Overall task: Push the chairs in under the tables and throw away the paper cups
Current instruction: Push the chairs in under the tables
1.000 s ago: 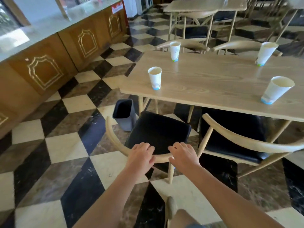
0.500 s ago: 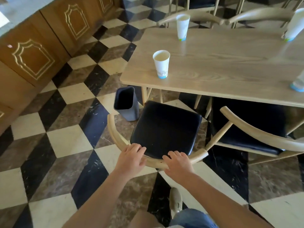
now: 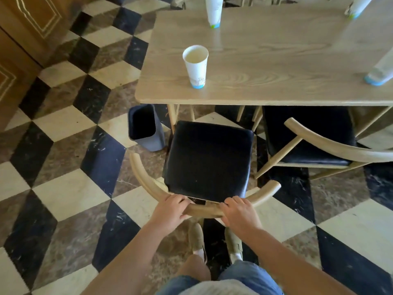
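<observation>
- Both hands, left [image 3: 170, 211] and right [image 3: 239, 213], gripped the chair [image 3: 207, 160] by its curved backrest.
- The chair stood just outside the bench [image 3: 276, 60].
- A paper cup [image 3: 196, 66] stood upright on the bench near its edge.

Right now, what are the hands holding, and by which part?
Both the left hand and the right hand grip the near chair by the middle of its curved wooden back rail, one on each side of centre.

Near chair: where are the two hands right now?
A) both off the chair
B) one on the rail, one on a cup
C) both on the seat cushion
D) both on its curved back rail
D: the left hand and right hand both wrap the near chair's back rail.
</observation>
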Available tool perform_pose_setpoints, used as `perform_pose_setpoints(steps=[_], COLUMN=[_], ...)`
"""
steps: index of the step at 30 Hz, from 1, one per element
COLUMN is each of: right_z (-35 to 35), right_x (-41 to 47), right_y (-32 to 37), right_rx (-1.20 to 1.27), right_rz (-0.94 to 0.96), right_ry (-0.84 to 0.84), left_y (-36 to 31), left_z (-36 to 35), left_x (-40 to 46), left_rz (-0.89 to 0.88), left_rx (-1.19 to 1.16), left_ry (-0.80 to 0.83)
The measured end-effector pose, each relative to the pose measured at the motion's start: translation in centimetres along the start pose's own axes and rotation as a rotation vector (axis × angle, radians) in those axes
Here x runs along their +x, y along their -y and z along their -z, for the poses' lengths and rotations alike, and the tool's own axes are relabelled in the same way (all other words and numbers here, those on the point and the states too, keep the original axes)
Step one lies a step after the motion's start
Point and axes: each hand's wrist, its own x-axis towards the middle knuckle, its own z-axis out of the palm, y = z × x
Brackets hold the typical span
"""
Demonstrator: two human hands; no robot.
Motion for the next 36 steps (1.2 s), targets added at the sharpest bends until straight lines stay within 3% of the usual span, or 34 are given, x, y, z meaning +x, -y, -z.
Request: perform_pose_setpoints(steps=[5, 11, 25, 36], right_z=[0.7, 0.6, 3.8, 5.8], right_x=[0.4, 0.6, 7.4, 13.0], right_y=[0.3, 0.2, -7.6, -14.0], right_rx=[-0.04, -0.039, -0.103, -0.11], right_rz=[-0.004, -0.042, -0.028, 0.01], right_ry=[0.01, -0.004, -0.069, 0.017], left_y=[4.4, 6.5, 4.9, 4.5], left_z=[1.1, 1.5, 3.3, 5.1], left_x=[0.0, 0.8, 9.7, 16.7], left_rz=[-0.109, -0.265, -0.124, -0.06], left_rx=[-0.09, 0.008, -0.037, -0.009], left_ry=[-0.009, 0.012, -0.089, -0.105])
